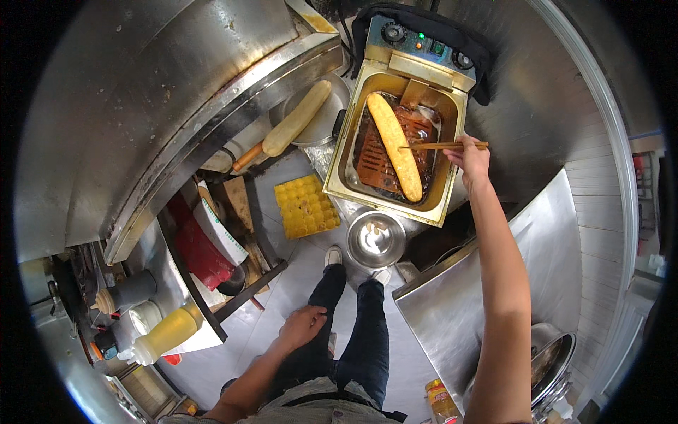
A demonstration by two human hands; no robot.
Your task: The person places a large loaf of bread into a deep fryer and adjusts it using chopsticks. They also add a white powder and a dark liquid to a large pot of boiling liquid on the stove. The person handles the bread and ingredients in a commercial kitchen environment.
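Note:
My right hand (pixel 471 158) grips wooden chopsticks (pixel 442 146) over the right rim of an electric deep fryer (pixel 339 180). Their tips touch a long golden fried dough stick (pixel 393 143), which lies slantwise in the fryer's tank. Under the dough stick, dark oil covers a slotted plate (pixel 373 167). The fryer's control panel (pixel 421 45) has dials and a lit green lamp. Down by my left thigh, my left hand (pixel 303 327) hangs with loosely bent fingers and no object visible in it.
Left of the fryer, a long pale stick-shaped piece (pixel 296 119) lies over a round metal pan (pixel 320 119). A steel bowl (pixel 376 240) stands below the fryer's front, beside a yellow egg tray (pixel 307 206). A steel counter (pixel 508 281) flanks my right arm; squeeze bottles (pixel 169 334) stand left.

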